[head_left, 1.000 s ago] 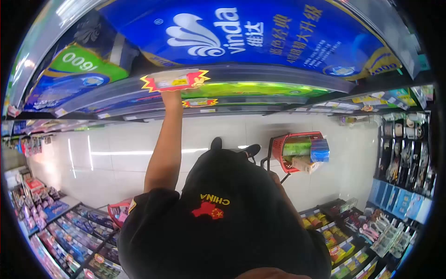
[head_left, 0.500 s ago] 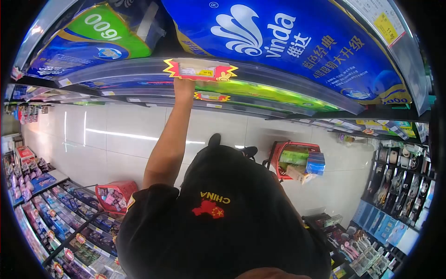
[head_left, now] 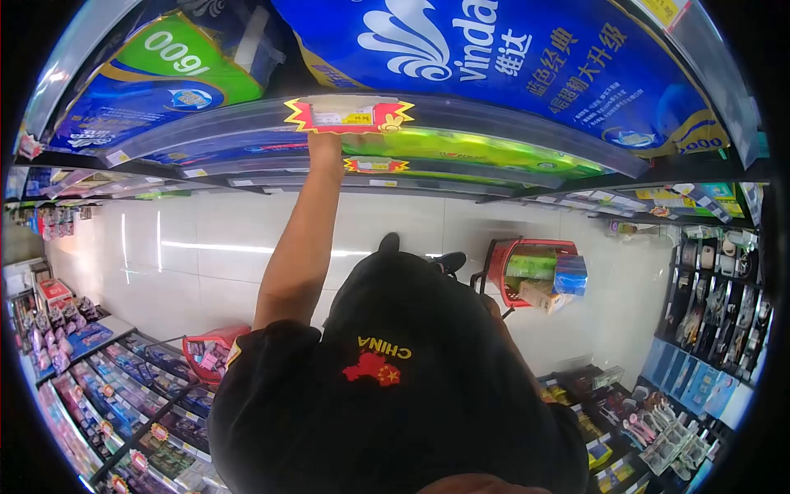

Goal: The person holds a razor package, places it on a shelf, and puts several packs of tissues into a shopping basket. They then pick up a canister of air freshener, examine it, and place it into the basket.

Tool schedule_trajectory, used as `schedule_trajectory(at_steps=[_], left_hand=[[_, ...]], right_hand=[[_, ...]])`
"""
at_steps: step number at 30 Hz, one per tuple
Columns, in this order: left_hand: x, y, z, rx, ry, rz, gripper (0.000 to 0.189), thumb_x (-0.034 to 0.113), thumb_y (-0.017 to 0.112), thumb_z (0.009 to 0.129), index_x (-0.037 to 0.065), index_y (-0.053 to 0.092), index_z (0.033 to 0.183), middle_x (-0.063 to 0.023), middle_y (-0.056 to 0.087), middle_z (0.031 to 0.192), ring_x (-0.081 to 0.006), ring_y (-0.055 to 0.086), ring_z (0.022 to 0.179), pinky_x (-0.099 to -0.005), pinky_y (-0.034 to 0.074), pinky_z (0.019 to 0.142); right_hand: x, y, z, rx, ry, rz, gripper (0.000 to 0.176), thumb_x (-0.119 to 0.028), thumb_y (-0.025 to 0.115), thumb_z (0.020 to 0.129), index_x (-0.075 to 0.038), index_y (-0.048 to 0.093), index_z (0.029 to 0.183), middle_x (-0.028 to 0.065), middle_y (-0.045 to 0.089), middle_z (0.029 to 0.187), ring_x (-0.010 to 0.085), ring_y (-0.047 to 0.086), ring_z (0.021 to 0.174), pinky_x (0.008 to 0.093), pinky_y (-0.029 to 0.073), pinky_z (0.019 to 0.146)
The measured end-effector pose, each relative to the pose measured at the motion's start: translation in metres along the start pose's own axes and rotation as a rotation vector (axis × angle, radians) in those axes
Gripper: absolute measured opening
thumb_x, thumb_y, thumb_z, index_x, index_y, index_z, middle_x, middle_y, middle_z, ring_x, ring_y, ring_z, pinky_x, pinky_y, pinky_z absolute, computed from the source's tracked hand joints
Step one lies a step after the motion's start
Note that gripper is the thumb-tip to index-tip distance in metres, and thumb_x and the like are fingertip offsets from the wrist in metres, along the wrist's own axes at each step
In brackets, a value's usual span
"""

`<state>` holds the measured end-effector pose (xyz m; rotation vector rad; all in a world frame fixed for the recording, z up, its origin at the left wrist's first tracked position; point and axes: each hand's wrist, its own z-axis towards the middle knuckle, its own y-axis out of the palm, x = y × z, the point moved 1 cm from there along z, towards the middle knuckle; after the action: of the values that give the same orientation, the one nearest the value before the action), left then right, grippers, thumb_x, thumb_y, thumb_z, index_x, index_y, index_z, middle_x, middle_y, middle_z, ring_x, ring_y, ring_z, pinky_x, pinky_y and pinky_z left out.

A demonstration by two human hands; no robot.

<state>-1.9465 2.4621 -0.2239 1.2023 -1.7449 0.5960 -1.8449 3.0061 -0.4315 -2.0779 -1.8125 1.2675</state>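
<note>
My left arm reaches up into the shelving, and my left hand [head_left: 327, 146] is under the upper shelf's front edge, behind a red-and-yellow price tag [head_left: 393, 122]. Its fingers are hidden there, close to green packs [head_left: 461, 150] and blue packs on the shelf below. Large blue Vinda tissue packs [head_left: 568, 78] fill the shelf above. Down at my right side, my right hand [head_left: 492, 306] is closed around the black handle [head_left: 508, 312] of a red shopping basket [head_left: 499, 262]. That basket holds a green pack, a blue box and a light-brown carton.
A second red basket [head_left: 216, 336] with pink packets stands at my left. Stocked shelves [head_left: 123, 387] run behind me on the left. Racks of hanging goods [head_left: 716, 288] stand at the right. Pale glossy floor tiles [head_left: 222, 284] lie between the shelves.
The whole view has shifted slightly. My right hand and the basket handle now show more clearly, with the basket a little farther right. My left arm stays stretched into the shelf.
</note>
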Motion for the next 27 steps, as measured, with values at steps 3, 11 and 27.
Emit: schedule_trajectory(at_steps=[3,11,27], left_hand=[[0.001,-0.001,-0.001,0.014,-0.083,0.047,0.036,0.006,0.041,0.095,0.002,0.049,0.13,-0.0111,0.058,0.121,-0.0214,0.059,0.105,-0.0345,0.048,0.087],[-0.011,-0.007,0.021,-0.071,-0.121,0.03,0.028,0.018,0.041,0.099,0.02,0.052,0.125,0.0016,0.062,0.113,-0.0129,0.06,0.095,-0.0293,0.046,0.078],[-0.002,0.0,0.009,-0.087,-0.115,-0.025,0.026,0.023,0.043,0.099,0.021,0.054,0.123,0.0034,0.059,0.117,-0.0117,0.056,0.099,-0.0321,0.044,0.074]], right_hand=[[-0.007,0.001,-0.001,-0.047,-0.068,-0.159,0.032,-0.035,0.054,0.089,-0.006,0.069,0.091,0.0221,0.069,0.092,0.0372,0.068,0.091,0.0466,0.054,0.076],[0.019,0.033,0.004,0.034,0.15,0.125,0.038,-0.042,0.055,0.089,-0.01,0.069,0.103,0.0186,0.068,0.104,0.0358,0.063,0.105,0.0441,0.05,0.088],[-0.033,0.005,-0.017,0.19,-0.285,-0.027,0.02,-0.024,0.057,0.086,-0.01,0.065,0.098,0.014,0.067,0.093,0.0339,0.064,0.091,0.0441,0.053,0.077]])
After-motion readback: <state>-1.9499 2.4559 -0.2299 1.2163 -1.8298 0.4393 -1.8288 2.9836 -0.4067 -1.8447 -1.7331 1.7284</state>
